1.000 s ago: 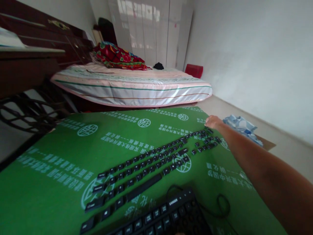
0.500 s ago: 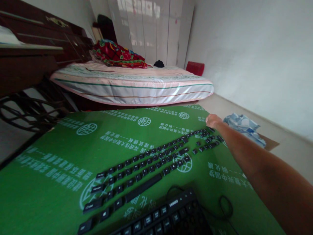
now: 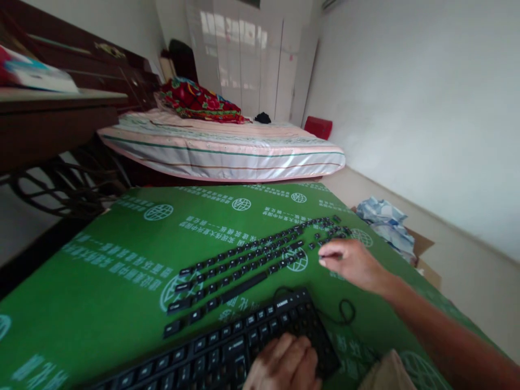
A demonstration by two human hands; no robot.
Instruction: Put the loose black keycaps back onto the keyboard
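A black keyboard point(image 3: 199, 343) lies along the near edge of the view, with bare key sockets toward its right end. My left hand point(image 3: 284, 364) rests over its right part, fingers curled and close together; their tips are hidden. Beyond the keyboard, loose black keycaps point(image 3: 239, 262) are laid out in slanting rows on a green board point(image 3: 134, 254). My right hand point(image 3: 355, 264) hovers just above the board, close to the right-hand group of keycaps point(image 3: 337, 232). Its thumb and forefinger are pinched together, and anything between them is too small to make out.
A thin black cable point(image 3: 345, 313) loops right of the keyboard. Behind the board stands a bed point(image 3: 227, 157) with a red floral blanket point(image 3: 199, 100). A wooden sewing table point(image 3: 60, 119) is at left. Crumpled blue-white cloth point(image 3: 385, 222) and cardboard point(image 3: 420, 244) lie at right.
My right hand has drawn back from the far end of the keycaps toward me. My left hand has come into view over the keyboard. The view has shifted, showing more of the keyboard.
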